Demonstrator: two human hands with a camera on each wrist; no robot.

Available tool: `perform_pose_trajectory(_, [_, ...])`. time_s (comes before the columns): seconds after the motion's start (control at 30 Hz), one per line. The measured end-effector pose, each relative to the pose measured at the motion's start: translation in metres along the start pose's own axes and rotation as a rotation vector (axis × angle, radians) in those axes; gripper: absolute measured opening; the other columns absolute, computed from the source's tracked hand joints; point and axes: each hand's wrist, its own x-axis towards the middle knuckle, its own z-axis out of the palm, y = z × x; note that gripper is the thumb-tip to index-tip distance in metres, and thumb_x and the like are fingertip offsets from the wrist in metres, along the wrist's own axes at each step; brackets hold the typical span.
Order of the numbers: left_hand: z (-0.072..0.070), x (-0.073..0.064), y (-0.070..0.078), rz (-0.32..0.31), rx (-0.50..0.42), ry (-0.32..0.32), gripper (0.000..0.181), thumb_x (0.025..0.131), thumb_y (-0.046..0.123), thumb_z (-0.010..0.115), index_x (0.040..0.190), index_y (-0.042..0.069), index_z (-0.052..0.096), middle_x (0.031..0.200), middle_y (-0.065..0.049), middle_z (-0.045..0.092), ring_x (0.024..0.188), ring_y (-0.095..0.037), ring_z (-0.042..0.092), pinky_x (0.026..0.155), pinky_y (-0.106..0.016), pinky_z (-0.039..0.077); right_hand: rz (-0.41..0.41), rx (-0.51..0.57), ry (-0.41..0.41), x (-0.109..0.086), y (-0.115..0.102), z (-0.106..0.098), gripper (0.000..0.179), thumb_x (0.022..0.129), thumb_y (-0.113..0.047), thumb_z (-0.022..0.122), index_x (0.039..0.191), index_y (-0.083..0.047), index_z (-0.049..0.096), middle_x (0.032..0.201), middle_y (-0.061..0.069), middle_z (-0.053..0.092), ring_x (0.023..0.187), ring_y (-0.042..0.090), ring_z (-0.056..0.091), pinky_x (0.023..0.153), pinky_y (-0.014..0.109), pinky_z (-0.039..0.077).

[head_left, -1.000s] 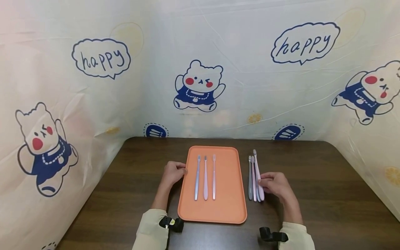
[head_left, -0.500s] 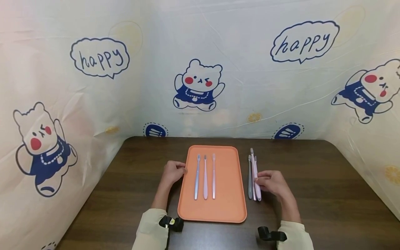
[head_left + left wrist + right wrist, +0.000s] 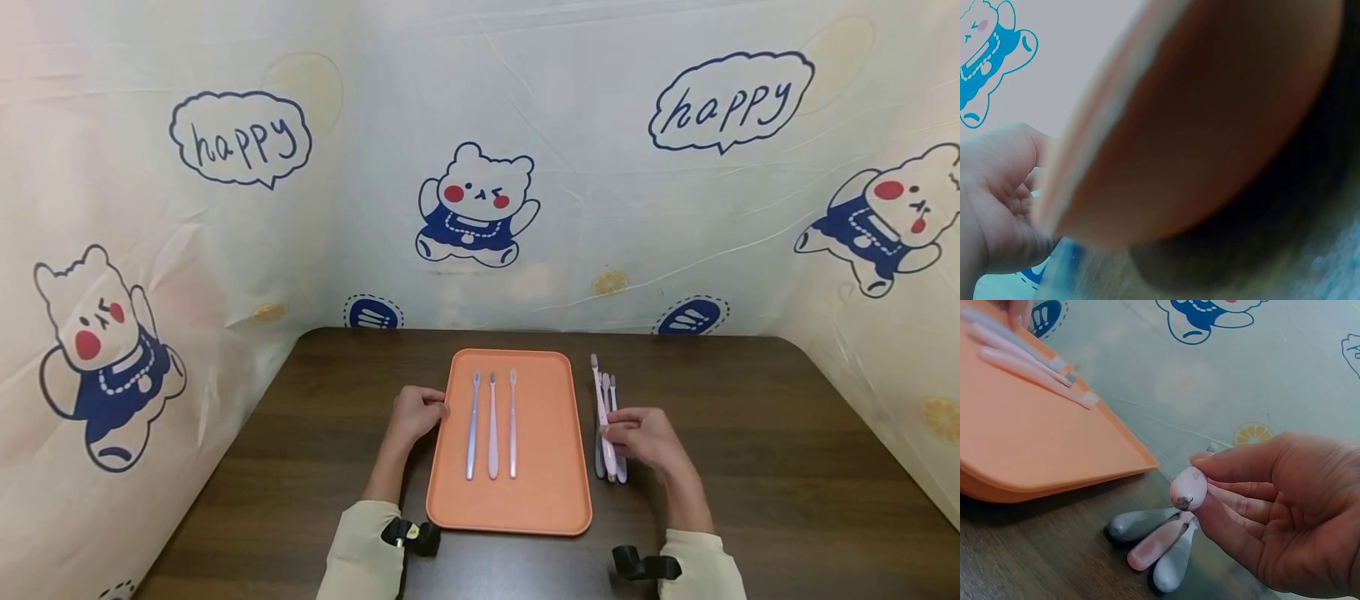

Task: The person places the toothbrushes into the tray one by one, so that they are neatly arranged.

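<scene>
Single pink toothbrush (image 3: 1189, 489) pinched in right grip (image 3: 645, 435), above three other toothbrushes (image 3: 1157, 544) on bench (image 3: 787, 467); in left grip (image 3: 415, 414), edge of tray (image 3: 551, 500). Just shifted nearer tray; apparently picked out, not yet laid down.

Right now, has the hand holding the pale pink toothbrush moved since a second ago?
Yes. In the head view, the right hand has shifted left, closer to the flat orange rectangular tray.
</scene>
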Motion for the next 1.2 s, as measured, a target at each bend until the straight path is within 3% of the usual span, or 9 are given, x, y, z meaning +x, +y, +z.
perform_pose_trajectory(0.33, [-0.001, -0.001, 0.003, -0.004, 0.0, 0.001, 0.025, 0.08, 0.008, 0.066, 0.103, 0.003, 0.075, 0.104, -0.016, 0.072, 0.084, -0.021, 0.063, 0.069, -0.029, 0.055, -0.025, -0.015, 0.009, 0.002, -0.002, 0.007, 0.035, 0.088, -0.011, 0.067, 0.117, 0.009, 0.062, 0.104, 0.019, 0.073, 0.082, 0.014, 0.066, 0.078, 0.037, 0.06])
perform_pose_trajectory(0.67, [0.0, -0.001, 0.001, -0.015, -0.014, -0.007, 0.026, 0.08, 0.007, 0.066, 0.104, 0.002, 0.075, 0.105, -0.016, 0.072, 0.083, -0.02, 0.063, 0.068, -0.029, 0.056, -0.049, 0.005, 0.014, 0.001, -0.005, 0.014, 0.034, 0.088, -0.009, 0.067, 0.115, 0.011, 0.061, 0.098, 0.017, 0.073, 0.076, 0.011, 0.065, 0.07, 0.032, 0.059])
perform_pose_trajectory(1.2, [0.0, 0.001, -0.001, -0.017, -0.011, -0.014, 0.027, 0.08, 0.007, 0.066, 0.105, 0.002, 0.074, 0.106, -0.016, 0.071, 0.084, -0.02, 0.063, 0.069, -0.03, 0.056, -0.037, 0.003, 0.037, 0.001, -0.011, 0.026, 0.032, 0.088, -0.01, 0.067, 0.114, 0.008, 0.064, 0.102, 0.02, 0.073, 0.077, 0.012, 0.067, 0.072, 0.033, 0.06])
